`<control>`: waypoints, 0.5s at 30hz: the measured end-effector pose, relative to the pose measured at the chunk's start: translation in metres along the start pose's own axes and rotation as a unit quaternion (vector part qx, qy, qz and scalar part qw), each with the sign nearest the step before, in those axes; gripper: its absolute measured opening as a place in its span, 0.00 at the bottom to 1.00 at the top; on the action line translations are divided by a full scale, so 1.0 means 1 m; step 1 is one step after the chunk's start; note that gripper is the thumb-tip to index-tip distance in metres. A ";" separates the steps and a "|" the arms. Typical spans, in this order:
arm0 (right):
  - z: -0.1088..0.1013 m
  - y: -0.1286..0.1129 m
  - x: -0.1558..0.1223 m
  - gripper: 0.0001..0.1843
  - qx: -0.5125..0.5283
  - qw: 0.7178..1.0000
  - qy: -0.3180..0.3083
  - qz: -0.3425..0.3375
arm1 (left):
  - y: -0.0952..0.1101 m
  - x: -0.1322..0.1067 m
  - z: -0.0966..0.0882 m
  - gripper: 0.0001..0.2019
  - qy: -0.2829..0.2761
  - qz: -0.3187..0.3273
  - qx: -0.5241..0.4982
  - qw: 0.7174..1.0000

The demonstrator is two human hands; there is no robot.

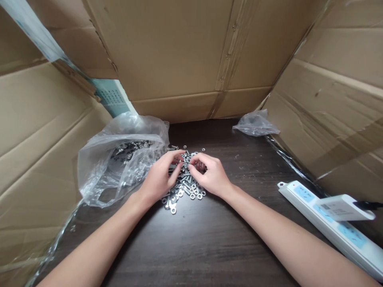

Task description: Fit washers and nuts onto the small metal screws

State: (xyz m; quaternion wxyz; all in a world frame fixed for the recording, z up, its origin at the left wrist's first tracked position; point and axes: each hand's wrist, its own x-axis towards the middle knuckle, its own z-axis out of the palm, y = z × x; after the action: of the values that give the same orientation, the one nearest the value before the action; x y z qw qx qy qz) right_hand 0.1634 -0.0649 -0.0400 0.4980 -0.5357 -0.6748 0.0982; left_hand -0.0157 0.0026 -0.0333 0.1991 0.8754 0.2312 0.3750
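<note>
A loose pile of silver bolts and nuts (187, 187) lies on the dark table, with both hands over its upper part. My left hand (161, 173) is closed in a pinch, thumb and forefinger around a small silver fastener. Facing it from the right, my right hand (211, 171) also pinches, its fingertips close to the left ones at the same small piece. Whether that piece is a bolt, a nut or both together, I cannot tell; the fingers and the pile behind blur it. To the left of my left hand, an opened clear plastic bag (98, 159) holds more metal fasteners.
A smaller clear plastic bag (256, 123) lies at the back right of the dark wood table (191, 247). On the right is a white power strip (314, 217) with a plugged-in white adapter (344, 208). Cardboard walls (179, 52) enclose the back and both sides.
</note>
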 end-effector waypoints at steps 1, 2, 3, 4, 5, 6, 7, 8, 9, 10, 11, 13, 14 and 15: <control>0.000 0.000 0.000 0.03 0.004 1.000 0.001 0.001 | 0.001 0.000 0.000 0.16 0.000 0.007 -0.002 1.000; 0.000 0.000 0.000 0.03 0.009 1.000 0.001 0.003 | 0.001 0.001 0.000 0.16 0.001 0.014 -0.004 1.000; 0.001 0.000 0.000 0.02 0.014 1.000 0.001 0.005 | 0.002 0.001 0.000 0.16 0.002 0.020 -0.007 1.000; 0.001 0.000 0.000 0.02 0.018 1.000 0.001 0.006 | 0.002 0.001 0.000 0.16 0.002 0.025 -0.009 1.000; 0.001 0.000 0.000 0.02 0.021 1.000 0.002 0.007 | 0.002 0.001 0.001 0.16 0.001 0.028 -0.010 1.000; 0.000 -0.001 0.000 0.02 0.022 1.000 0.003 0.007 | 0.003 0.002 0.001 0.16 0.001 0.030 -0.010 1.000; 0.000 -0.001 0.000 0.03 0.023 1.000 0.005 0.007 | 0.003 0.002 0.001 0.16 0.000 0.030 -0.010 0.999; 0.000 -0.002 0.000 0.03 0.023 1.000 0.006 0.007 | 0.002 0.002 0.000 0.16 -0.001 0.030 -0.009 0.999; -0.001 -0.003 0.000 0.03 0.024 1.000 0.007 0.007 | 0.002 0.002 0.000 0.16 -0.001 0.030 -0.008 1.000; -0.001 -0.003 0.000 0.03 0.024 1.000 0.009 0.008 | 0.002 0.002 0.000 0.16 -0.002 0.030 -0.007 1.000; -0.001 -0.003 0.000 0.03 0.024 1.000 0.010 0.008 | 0.002 0.002 0.000 0.16 -0.002 0.029 -0.005 1.000; 0.000 -0.004 -0.001 0.02 0.021 1.000 0.014 0.008 | 0.003 0.001 0.000 0.16 -0.004 0.026 -0.001 1.000; 0.000 -0.004 -0.001 0.02 0.016 1.000 0.018 0.006 | 0.003 0.001 0.000 0.15 -0.006 0.024 0.002 1.000; 0.001 -0.005 -0.001 0.03 0.010 1.000 0.022 0.004 | 0.004 0.001 0.000 0.15 -0.006 0.021 0.006 1.000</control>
State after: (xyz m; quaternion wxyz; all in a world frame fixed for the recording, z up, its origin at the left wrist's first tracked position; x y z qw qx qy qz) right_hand 0.1595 -0.0674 -0.0381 0.5175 -0.5354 -0.6607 0.0948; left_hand -0.0141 -0.0002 -0.0306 0.1875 0.8834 0.2139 0.3725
